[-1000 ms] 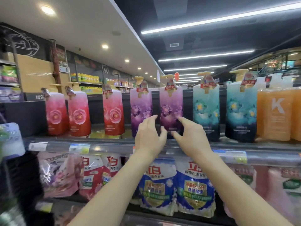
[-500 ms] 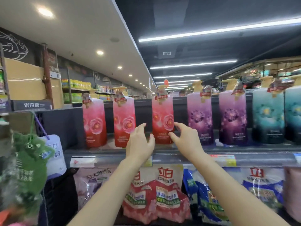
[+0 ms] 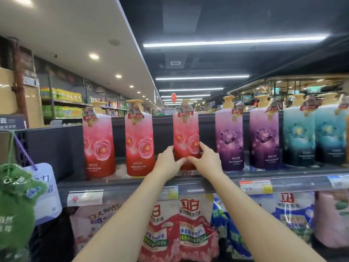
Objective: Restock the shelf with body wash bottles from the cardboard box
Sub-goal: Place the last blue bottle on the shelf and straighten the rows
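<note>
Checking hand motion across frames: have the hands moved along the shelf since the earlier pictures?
Yes. The hands went left along the shelf, from the purple bottles to the third red bottle, now gripping it.

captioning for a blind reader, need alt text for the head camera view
Both hands, left hand and right hand, grip the lower part of a red body wash bottle standing upright on a store shelf, with red bottles to its left and purple and teal bottles to its right.

Dark ceiling (image 3: 245, 19), long strip lights (image 3: 234, 42); white soffit (image 3: 75, 35), round downlights (image 3: 94, 56).
</note>
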